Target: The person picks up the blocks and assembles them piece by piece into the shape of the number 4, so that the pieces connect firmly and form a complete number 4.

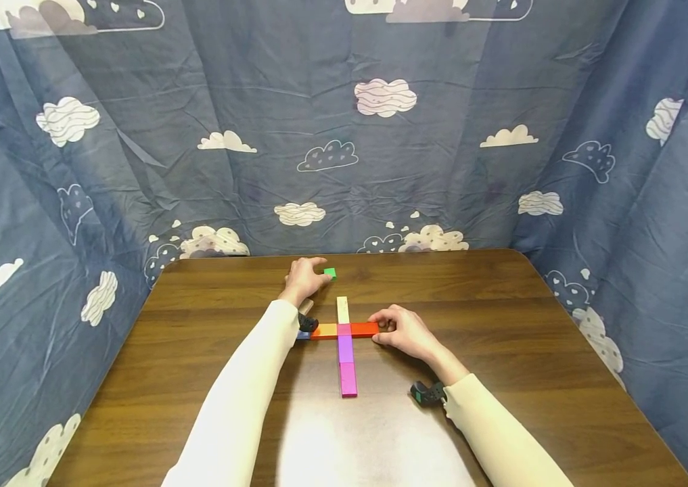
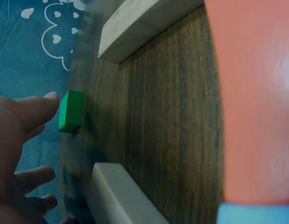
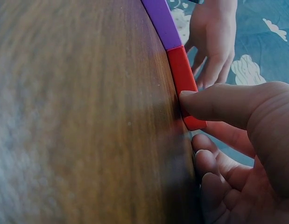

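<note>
My left hand (image 1: 304, 279) reaches over the back of the table, fingers spread. Its thumb tip is right beside a small green block (image 1: 330, 273), also seen in the left wrist view as a green block (image 2: 71, 111). With thumb and fingers, my right hand (image 1: 406, 331) pinches the outer end of a red block (image 1: 363, 329). That block forms the right arm of a flat cross around a pink square (image 1: 344, 329). Cream (image 1: 343, 310), orange (image 1: 324, 331), purple (image 1: 346, 350) and magenta (image 1: 348, 380) blocks make up the other arms.
A blue block (image 1: 304, 335) at the orange end is partly hidden by the left wrist's black band (image 1: 308, 323). Next to that wrist lies a pale block (image 1: 306, 307). The wooden table (image 1: 471, 291) meets a cloud-patterned curtain (image 1: 441, 169) at the back.
</note>
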The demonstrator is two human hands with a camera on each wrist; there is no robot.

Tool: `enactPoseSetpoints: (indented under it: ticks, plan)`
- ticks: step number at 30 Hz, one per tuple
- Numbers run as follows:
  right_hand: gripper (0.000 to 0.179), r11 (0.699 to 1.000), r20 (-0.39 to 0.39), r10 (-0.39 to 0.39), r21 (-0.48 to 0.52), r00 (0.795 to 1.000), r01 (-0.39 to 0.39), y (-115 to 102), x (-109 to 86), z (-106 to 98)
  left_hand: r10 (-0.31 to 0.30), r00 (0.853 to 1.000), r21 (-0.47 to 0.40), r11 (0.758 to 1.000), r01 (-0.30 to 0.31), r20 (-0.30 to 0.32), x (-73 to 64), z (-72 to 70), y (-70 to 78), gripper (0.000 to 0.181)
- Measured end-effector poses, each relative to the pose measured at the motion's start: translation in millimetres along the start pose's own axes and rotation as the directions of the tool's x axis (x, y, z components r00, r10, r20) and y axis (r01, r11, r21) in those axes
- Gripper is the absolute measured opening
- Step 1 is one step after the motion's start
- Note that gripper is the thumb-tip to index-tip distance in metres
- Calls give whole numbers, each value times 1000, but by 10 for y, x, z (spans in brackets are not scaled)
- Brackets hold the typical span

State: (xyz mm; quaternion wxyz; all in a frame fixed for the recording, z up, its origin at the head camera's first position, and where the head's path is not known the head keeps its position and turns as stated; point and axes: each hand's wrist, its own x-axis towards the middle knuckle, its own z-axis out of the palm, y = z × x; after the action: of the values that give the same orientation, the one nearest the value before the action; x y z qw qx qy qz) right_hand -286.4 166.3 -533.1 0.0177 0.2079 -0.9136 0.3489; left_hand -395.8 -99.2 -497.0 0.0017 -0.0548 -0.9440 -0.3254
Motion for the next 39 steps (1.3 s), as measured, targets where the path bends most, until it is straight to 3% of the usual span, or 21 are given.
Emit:
enactPoseSetpoints:
  ticks: [9,15,21,29,34,39]
  plan:
    - [32,1000,1,6,6,1000,-6,3,3,-4,-5,1000,70,998,3,28,42,78,38,53]
    - [32,1000,-1,12,9,1000,-12,-15,13,-3,-2,1000,75,997,2,9,78,131,29,43]
    - [32,1000,1,6,11,1000,-6,-11,16,-4,-10,1000,65,998,10,1,74,107,46,31]
    - [32,1000,1,14,-1,1000,-14,-8,4,6,-45,999,84,996,43,19,93,86,43,29]
    - [32,1000,2,16,3,1000,-16,8,1,12,-5,1000,98,995,4,5,91,70,60,26]
    - [31,1000,0,15,11,1000,-15,13,7,14,33,999,56,998,-32,-15,95,65,54,22]
